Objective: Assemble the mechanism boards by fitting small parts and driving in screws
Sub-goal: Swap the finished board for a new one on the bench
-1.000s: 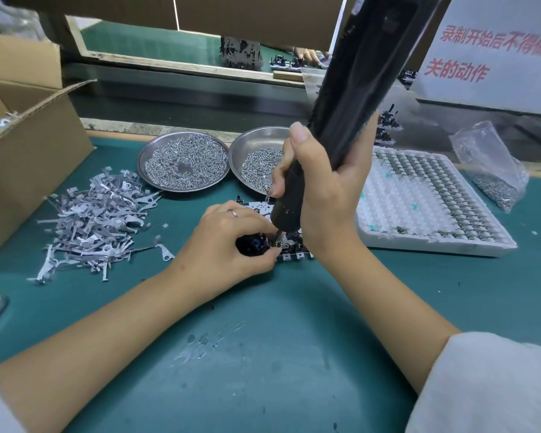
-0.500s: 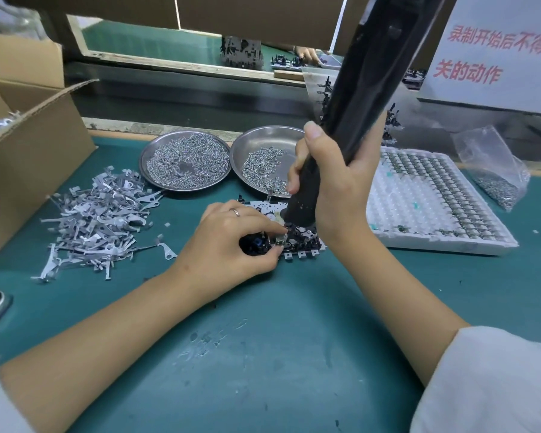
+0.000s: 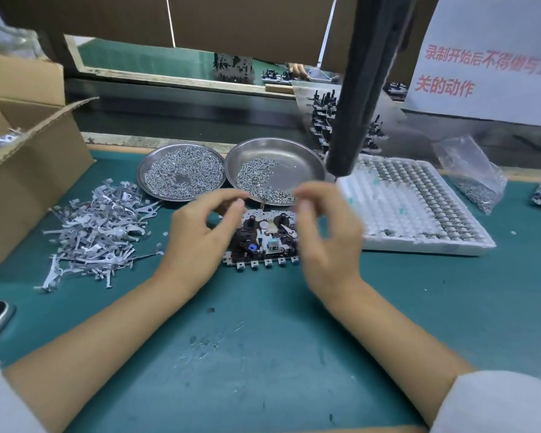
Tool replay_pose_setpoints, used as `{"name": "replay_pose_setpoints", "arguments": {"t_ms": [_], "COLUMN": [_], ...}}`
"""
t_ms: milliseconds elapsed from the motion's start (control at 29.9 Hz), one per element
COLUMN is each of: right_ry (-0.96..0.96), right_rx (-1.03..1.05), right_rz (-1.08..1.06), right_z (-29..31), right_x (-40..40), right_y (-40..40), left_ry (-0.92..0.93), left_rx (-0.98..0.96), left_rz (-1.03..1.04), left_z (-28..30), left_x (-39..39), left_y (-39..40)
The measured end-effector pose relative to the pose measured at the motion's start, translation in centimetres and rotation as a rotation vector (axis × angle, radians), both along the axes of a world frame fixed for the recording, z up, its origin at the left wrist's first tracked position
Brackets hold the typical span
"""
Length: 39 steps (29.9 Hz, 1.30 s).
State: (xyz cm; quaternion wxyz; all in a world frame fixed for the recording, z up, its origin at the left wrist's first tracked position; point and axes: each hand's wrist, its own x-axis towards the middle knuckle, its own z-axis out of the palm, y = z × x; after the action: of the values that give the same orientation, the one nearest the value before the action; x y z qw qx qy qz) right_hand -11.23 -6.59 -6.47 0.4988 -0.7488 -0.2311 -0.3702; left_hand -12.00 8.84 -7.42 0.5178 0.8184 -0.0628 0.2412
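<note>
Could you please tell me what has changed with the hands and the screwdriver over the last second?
The right hand has let go of the electric screwdriver, which now hangs free above the bench, its tip up off the mechanism board. The left hand has released the board too; both hover over it, fingers loosely curled. The board, the two screw dishes and the pile of metal parts stayed put.

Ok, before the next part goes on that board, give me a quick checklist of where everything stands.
1. Electric screwdriver released and hanging above the bench: ok.
2. Mechanism board flat on the green mat, between both hands: ok.
3. Left hand free of parts: ok, fingers loosely curled, blurred.
4. Right hand free: cannot tell, motion blur.
5. Screws in the right dish: ok.
6. Stamped metal levers in reach on the left: ok.
</note>
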Motion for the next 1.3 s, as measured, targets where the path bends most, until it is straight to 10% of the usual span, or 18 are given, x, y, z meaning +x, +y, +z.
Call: {"name": "replay_pose_setpoints", "arguments": {"t_ms": [134, 267, 568, 801, 1102, 1302], "right_ry": [0.153, 0.182, 0.081, 0.273, 0.109, -0.094], "right_rx": [-0.883, -1.149, -1.09, -1.087, -0.63, -0.518], "right_rz": [0.026, -0.018, -0.005, -0.66, -0.215, -0.382], "right_z": [-1.9, -1.5, -0.8, -0.4, -0.7, -1.1], "right_x": [-1.4, -2.2, -9.7, -9.5, -2.1, 2.6], "right_y": [1.8, 1.8, -6.4, -18.3, -9.3, -5.4], "left_ry": [-0.035, -0.043, -0.08, -0.126, -0.15, -0.05], "left_rx": [-0.09, -0.124, -0.049, 0.051, 0.362, 0.583], "left_rz": [0.12, 0.162, 0.139, 0.143, 0.072, 0.014], "left_z": [-0.1, -0.2, -0.4, 0.0, 2.7, 5.8], "left_x": [0.4, 0.6, 0.1, -0.3, 1.2, 9.0], "left_y": [0.6, 0.9, 0.7, 0.3, -1.6, -4.4]}}
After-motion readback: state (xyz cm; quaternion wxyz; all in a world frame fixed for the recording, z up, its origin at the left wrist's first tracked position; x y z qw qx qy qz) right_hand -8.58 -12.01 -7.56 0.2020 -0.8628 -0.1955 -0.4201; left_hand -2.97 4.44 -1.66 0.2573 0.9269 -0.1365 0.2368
